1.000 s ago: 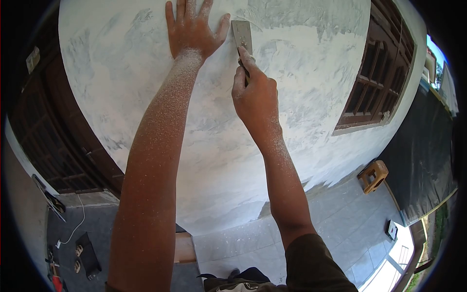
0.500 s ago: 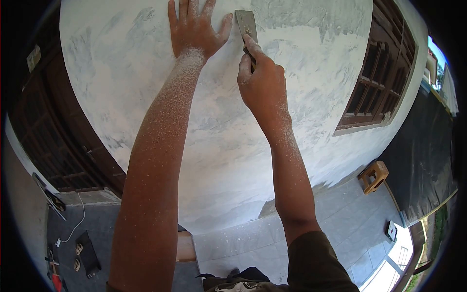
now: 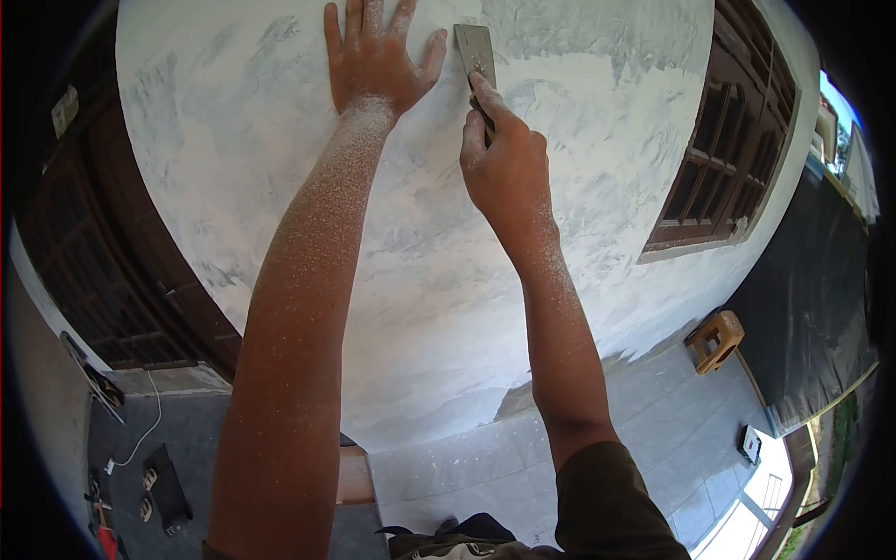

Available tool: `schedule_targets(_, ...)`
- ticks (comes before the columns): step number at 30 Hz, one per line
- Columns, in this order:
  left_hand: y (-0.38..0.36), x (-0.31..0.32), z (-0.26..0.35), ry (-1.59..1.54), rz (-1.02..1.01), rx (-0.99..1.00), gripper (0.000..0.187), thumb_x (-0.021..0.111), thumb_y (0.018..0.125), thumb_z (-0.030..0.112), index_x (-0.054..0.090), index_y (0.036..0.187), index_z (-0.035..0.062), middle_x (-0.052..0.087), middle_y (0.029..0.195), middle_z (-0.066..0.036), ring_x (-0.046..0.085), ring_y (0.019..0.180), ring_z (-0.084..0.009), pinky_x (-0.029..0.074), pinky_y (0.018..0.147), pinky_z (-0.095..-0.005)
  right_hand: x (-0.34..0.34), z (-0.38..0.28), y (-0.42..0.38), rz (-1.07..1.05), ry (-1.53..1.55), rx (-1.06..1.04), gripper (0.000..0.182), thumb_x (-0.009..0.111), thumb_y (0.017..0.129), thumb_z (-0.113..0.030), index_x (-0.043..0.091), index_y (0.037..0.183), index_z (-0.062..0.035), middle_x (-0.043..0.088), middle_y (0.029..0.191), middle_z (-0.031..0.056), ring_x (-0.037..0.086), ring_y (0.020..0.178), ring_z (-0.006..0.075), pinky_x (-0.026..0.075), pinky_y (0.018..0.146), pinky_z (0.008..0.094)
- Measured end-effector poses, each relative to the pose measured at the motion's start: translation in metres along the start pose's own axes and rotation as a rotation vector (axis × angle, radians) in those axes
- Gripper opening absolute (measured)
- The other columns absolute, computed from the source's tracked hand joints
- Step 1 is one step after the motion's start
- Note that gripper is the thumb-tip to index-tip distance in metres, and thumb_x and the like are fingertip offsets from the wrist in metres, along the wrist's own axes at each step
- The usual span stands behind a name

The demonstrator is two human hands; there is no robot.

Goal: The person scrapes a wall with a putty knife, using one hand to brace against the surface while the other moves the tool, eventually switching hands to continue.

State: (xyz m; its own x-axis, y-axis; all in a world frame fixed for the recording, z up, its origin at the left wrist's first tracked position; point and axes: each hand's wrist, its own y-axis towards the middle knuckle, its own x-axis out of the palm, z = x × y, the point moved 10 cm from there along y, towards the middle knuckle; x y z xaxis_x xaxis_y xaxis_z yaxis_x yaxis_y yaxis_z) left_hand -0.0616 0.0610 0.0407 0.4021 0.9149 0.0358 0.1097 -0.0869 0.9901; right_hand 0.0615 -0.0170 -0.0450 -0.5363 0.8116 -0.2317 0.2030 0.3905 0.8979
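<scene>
My left hand (image 3: 381, 63) lies flat against the white, grey-streaked wall (image 3: 420, 280), fingers spread and holding nothing. White dust coats its wrist and forearm. To its right, my right hand (image 3: 504, 149) is wrapped round the handle of a putty knife (image 3: 475, 51), with the index finger stretched along the blade. The broad metal blade points up and rests at the wall, a short way from my left thumb. Bits of putty cling to the blade. Most of the handle is hidden in my fist.
A brown wooden window (image 3: 733, 131) is set in the wall on the right, a dark wooden door (image 3: 112, 243) on the left. On the tiled floor (image 3: 467, 476) stand a small tan stool (image 3: 716, 342) and a white-and-dark box (image 3: 749, 444). A white cable (image 3: 154, 420) lies at left.
The putty knife and my right hand have shifted slightly down and to the right. My left hand stays on the wall in nearly the same place.
</scene>
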Motion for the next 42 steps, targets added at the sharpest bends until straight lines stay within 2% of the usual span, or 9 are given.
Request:
schedule_targets(3, -0.003, -0.001, 0.001, 0.016, 0.001, 0.008, 0.074, 0.058, 0.092, 0.046, 0.035, 0.155, 0.0150, 0.017, 0.166, -0.017, 0.010, 0.155, -0.0310, 0.009, 0.124, -0.0531, -0.004, -0.004, 0.008, -0.054, -0.024, 0.076, 0.040, 0.050, 0.099, -0.011, 0.058, 0.138, -0.0061, 0.068, 0.067, 0.0190, 0.070, 0.059, 0.0301, 0.058, 0.060, 0.0429)
schedule_targets(8, 0.001, -0.001, 0.001, 0.009, -0.001, -0.004, 0.074, 0.058, 0.092, 0.046, 0.035, 0.155, 0.0147, 0.017, 0.166, -0.017, 0.011, 0.155, -0.0309, 0.009, 0.124, -0.0531, 0.003, 0.009, -0.013, -0.059, -0.033, 0.040, 0.039, 0.049, 0.100, -0.012, 0.059, 0.137, -0.0062, 0.068, 0.067, 0.0192, 0.070, 0.058, 0.0305, 0.058, 0.059, 0.0427)
schedule_targets(11, -0.003, -0.001, 0.002, 0.033, 0.003, 0.012, 0.074, 0.058, 0.092, 0.045, 0.036, 0.155, 0.0143, 0.018, 0.165, -0.017, 0.011, 0.155, -0.0311, 0.009, 0.124, -0.0534, -0.003, 0.000, 0.009, -0.062, -0.013, 0.072, 0.040, 0.050, 0.099, -0.013, 0.058, 0.138, -0.0059, 0.069, 0.071, 0.0200, 0.071, 0.063, 0.0320, 0.059, 0.061, 0.0428)
schedule_targets(17, 0.000, -0.004, 0.002, -0.014, 0.018, 0.008, 0.075, 0.060, 0.091, 0.044, 0.036, 0.155, 0.0146, 0.017, 0.166, -0.017, 0.011, 0.155, -0.0312, 0.010, 0.124, -0.0534, 0.000, 0.005, -0.015, -0.067, -0.032, 0.044, 0.039, 0.050, 0.099, -0.014, 0.059, 0.137, -0.0055, 0.071, 0.076, 0.0221, 0.073, 0.069, 0.0343, 0.061, 0.065, 0.0437)
schedule_targets(23, -0.001, -0.001, 0.002, 0.013, -0.001, 0.007, 0.075, 0.059, 0.091, 0.044, 0.035, 0.155, 0.0144, 0.017, 0.166, -0.017, 0.011, 0.155, -0.0317, 0.009, 0.124, -0.0536, -0.006, -0.006, 0.011, -0.050, -0.025, 0.045, 0.039, 0.049, 0.099, -0.013, 0.059, 0.136, -0.0051, 0.070, 0.076, 0.0232, 0.073, 0.067, 0.0334, 0.060, 0.064, 0.0438)
schedule_targets(26, -0.001, -0.002, 0.002, 0.015, 0.009, 0.009, 0.075, 0.059, 0.091, 0.044, 0.035, 0.155, 0.0140, 0.017, 0.166, -0.017, 0.011, 0.155, -0.0319, 0.009, 0.124, -0.0536, -0.001, 0.003, -0.011, -0.071, -0.077, 0.045, 0.039, 0.049, 0.099, -0.013, 0.060, 0.135, -0.0043, 0.070, 0.075, 0.0231, 0.072, 0.067, 0.0347, 0.060, 0.064, 0.0448)
schedule_targets(32, -0.002, -0.003, 0.004, 0.024, 0.013, 0.019, 0.073, 0.059, 0.091, 0.043, 0.037, 0.155, 0.0133, 0.019, 0.165, -0.018, 0.012, 0.154, -0.0318, 0.010, 0.124, -0.0533, -0.005, -0.003, 0.013, -0.053, 0.001, 0.090, 0.039, 0.049, 0.099, -0.014, 0.061, 0.135, -0.0064, 0.070, 0.075, 0.0228, 0.072, 0.066, 0.0347, 0.060, 0.064, 0.0447)
schedule_targets(37, -0.001, -0.003, 0.002, -0.001, -0.001, 0.001, 0.073, 0.059, 0.092, 0.042, 0.037, 0.154, 0.0133, 0.020, 0.165, -0.017, 0.012, 0.155, -0.0316, 0.010, 0.124, -0.0535, 0.001, 0.006, -0.010, -0.059, -0.038, 0.063, 0.038, 0.049, 0.099, -0.014, 0.061, 0.135, -0.0071, 0.071, 0.076, 0.0224, 0.072, 0.066, 0.0349, 0.060, 0.064, 0.0448)
schedule_targets(42, -0.003, -0.004, 0.003, 0.022, -0.004, 0.008, 0.072, 0.058, 0.093, 0.042, 0.037, 0.155, 0.0137, 0.019, 0.165, -0.017, 0.011, 0.155, -0.0314, 0.009, 0.124, -0.0535, -0.004, -0.002, 0.014, -0.034, 0.013, 0.065, 0.039, 0.050, 0.099, -0.013, 0.061, 0.136, -0.0077, 0.071, 0.076, 0.0218, 0.072, 0.066, 0.0349, 0.060, 0.062, 0.0447)
